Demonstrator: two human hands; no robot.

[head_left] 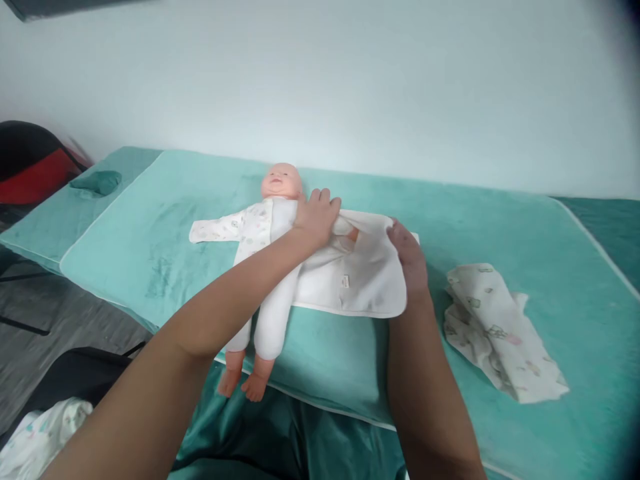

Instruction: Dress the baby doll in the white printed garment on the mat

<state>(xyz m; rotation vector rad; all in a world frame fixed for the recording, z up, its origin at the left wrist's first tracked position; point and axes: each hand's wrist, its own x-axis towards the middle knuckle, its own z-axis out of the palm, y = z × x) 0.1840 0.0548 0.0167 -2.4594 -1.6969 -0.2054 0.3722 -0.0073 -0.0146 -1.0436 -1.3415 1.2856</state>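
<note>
A baby doll [281,181] lies on its back on a green-covered bed, its bare feet at the near edge. It wears a white baby shirt [373,267], with one patterned sleeve stretched out to the left and the other half spread open, lining up, on the right. My left hand [319,217] is closed over the doll's arm near the shoulder; its fingertips are partly hidden. The doll's small hand [353,234] shows just beyond, against the lining. With my right hand [409,257] I grip the outer edge of the opened shirt, fingers partly behind the cloth.
A folded patterned cloth [505,333] lies on the bed cover [200,180] to the right. On the left, the bed has a face hole [97,183]. Black chairs stand at the left, the nearer chair [75,373] bearing another patterned cloth [45,437]. A wall runs behind.
</note>
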